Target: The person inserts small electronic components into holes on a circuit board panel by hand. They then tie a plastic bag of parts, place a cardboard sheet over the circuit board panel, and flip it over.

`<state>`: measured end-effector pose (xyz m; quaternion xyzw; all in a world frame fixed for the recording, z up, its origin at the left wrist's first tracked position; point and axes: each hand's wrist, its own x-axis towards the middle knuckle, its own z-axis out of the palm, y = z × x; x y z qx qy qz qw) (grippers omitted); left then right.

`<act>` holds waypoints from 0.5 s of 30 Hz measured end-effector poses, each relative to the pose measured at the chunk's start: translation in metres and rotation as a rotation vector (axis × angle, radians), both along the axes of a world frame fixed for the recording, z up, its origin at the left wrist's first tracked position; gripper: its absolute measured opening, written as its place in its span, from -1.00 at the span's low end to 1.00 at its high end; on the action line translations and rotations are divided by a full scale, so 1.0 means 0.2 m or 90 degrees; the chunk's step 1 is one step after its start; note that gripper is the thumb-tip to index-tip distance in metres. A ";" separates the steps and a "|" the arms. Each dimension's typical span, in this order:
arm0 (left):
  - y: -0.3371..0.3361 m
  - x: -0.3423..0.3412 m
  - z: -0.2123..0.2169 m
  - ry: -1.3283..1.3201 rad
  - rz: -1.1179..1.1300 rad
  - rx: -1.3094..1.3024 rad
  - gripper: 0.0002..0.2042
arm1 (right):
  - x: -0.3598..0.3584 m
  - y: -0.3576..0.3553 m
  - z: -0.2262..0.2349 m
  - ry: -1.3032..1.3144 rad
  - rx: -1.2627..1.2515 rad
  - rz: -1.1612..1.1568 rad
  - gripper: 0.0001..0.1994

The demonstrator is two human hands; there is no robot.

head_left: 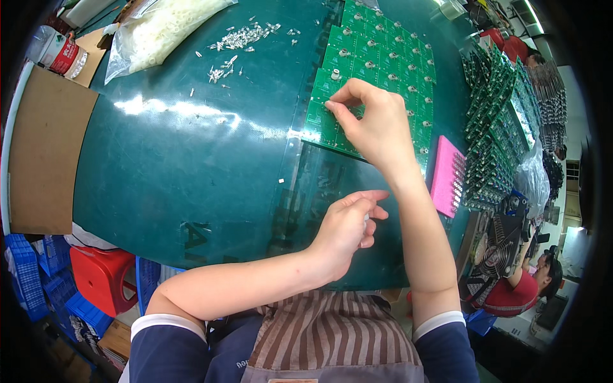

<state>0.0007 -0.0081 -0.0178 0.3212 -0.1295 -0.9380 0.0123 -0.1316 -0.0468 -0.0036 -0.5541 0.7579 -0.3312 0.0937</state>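
Note:
My right hand [378, 120] reaches over the near left part of a panel of green circuit boards [332, 135], thumb and forefinger pinched together at its surface. Whatever is between those fingertips is too small to make out. Small round white parts stand on the boards in rows, one of them a taller white piece [335, 75] just beyond my fingertips. Closer to my body, above the table, my left hand [348, 228] has its fingers curled and the forefinger stretched forward. A bit of something pale shows inside its curl, mostly hidden.
Small clear parts with metal legs [239, 38] lie scattered on the green table mat [185, 172]. Behind them rests a plastic bag of pale pieces [163, 32]. On the right are a pink foam block [445, 172] holding metal pins and stacked circuit boards [495, 127]. A co-worker [520, 287] sits beyond.

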 end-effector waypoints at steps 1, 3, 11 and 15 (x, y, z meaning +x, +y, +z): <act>0.00 0.00 0.00 -0.001 0.000 0.000 -0.72 | 0.01 0.01 -0.01 0.005 -0.012 -0.018 -0.94; 0.00 0.00 0.00 -0.011 0.005 0.018 -0.79 | 0.03 0.02 -0.04 0.010 -0.024 -0.036 -0.94; 0.03 0.00 -0.01 -0.014 0.019 0.018 -0.83 | 0.04 0.05 -0.10 0.115 -0.158 0.002 -0.90; 0.02 0.00 -0.01 -0.043 0.015 0.004 -0.82 | 0.01 0.07 -0.12 0.091 -0.178 0.055 -0.88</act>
